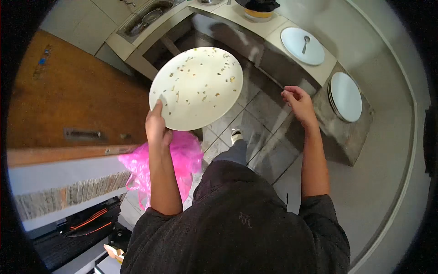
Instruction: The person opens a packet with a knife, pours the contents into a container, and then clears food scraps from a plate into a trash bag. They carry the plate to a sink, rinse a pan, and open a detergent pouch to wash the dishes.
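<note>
One pale plate [196,86], dotted with food scraps [217,95] and apparently uncleaned, hangs before the front edge of the surface [273,33], its rim gripped by the left hand [156,123]. The right hand [300,107], empty, curls loosely nearer the surface's right end, beyond which plates [345,97] stand stacked.

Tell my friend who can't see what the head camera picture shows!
A left hand holds a large, round, cream-white plate scattered with food bits, above a bright pink plastic bag; the right hand hovers, fingers curled. Beyond, a round white plate holding a metal spoon sits on a pale tiled counter, near a stack of round white plates.
</note>
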### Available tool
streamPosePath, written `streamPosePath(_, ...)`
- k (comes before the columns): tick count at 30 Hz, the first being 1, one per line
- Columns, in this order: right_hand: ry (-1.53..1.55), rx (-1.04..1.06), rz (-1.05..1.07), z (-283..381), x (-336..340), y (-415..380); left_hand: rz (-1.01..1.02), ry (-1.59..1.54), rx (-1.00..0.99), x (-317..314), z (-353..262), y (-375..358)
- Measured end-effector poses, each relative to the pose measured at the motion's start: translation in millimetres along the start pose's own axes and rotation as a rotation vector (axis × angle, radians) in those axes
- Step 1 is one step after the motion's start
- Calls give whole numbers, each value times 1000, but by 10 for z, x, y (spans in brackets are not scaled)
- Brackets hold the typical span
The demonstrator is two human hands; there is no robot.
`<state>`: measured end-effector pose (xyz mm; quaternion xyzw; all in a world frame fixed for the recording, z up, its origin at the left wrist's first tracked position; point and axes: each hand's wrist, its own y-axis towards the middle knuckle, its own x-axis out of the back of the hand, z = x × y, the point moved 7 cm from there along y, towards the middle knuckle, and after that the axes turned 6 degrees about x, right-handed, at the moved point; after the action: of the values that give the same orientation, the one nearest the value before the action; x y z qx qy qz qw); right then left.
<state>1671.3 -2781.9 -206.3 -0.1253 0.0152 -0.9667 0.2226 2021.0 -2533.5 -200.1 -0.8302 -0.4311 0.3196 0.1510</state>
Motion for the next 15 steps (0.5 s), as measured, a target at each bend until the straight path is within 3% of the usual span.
streamPosePath(2, -149, 86, -74, 72, 54, 276, 51, -35, -19, -142, -92, 357)
streamPosePath(5, -253, 9, -149, 77, 46, 315, -48, -45, 42, -12, -34, 766)
streamPosePath(9, -242, 130, -140, 46, -49, 1035, -103, -110, -20, -156, -255, 1237)
streamPosePath(10, -221, 42, -157, 69, -99, 1168, -137, -110, -18, -165, -288, 1298)
streamPosePath(11, -211, -77, -220, -77, -89, 786, -116, -107, -4, -12, -112, 1197)
streamPosePath(15, -184, -30, -114, -229, -372, 763, -131, -117, -3, 135, -47, 1138)
